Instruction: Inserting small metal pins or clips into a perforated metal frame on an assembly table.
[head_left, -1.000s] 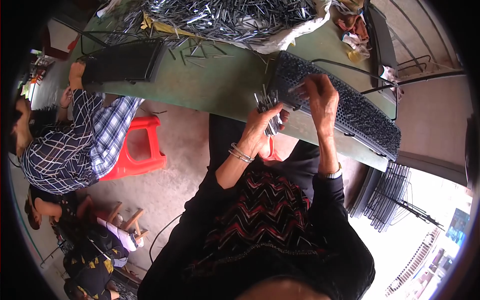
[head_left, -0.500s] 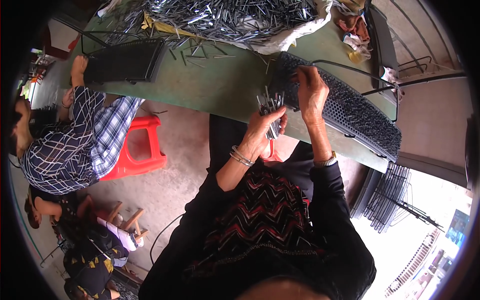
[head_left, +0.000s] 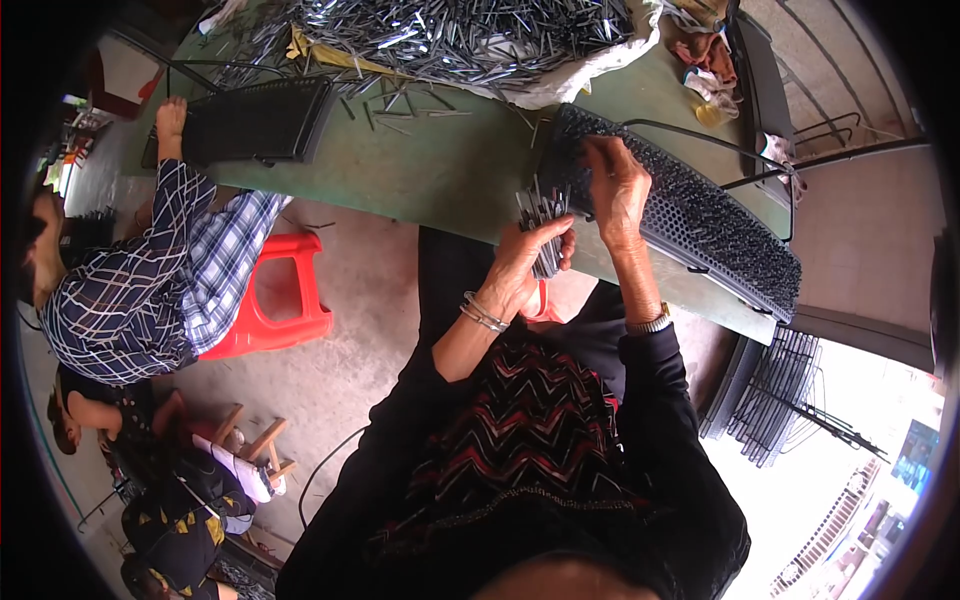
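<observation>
My left hand (head_left: 524,258) is closed around a bundle of thin metal rods (head_left: 541,208), their ends sticking up above the thumb. My right hand (head_left: 620,192) is over the left end of a long, curved black perforated panel (head_left: 664,214). Its thumb and forefinger are pinched together close to the holes. Whatever lies between those fingertips is too small to make out. Short dark stubs fill many of the panel's holes, while a band near its front edge shows bare holes. The panel rests slantwise on the green table (head_left: 450,160).
A large heap of metal rods (head_left: 450,40) lies on white sheeting at the back, with loose rods in front. At left a co-worker (head_left: 125,280) handles another black panel (head_left: 250,120) beside a red stool (head_left: 275,300). A wire frame (head_left: 770,160) stands behind my panel.
My right hand has shifted slightly left, its fingertips still at the panel. My left hand keeps the rods in nearly the same place. The co-worker's hand has moved a little up and right.
</observation>
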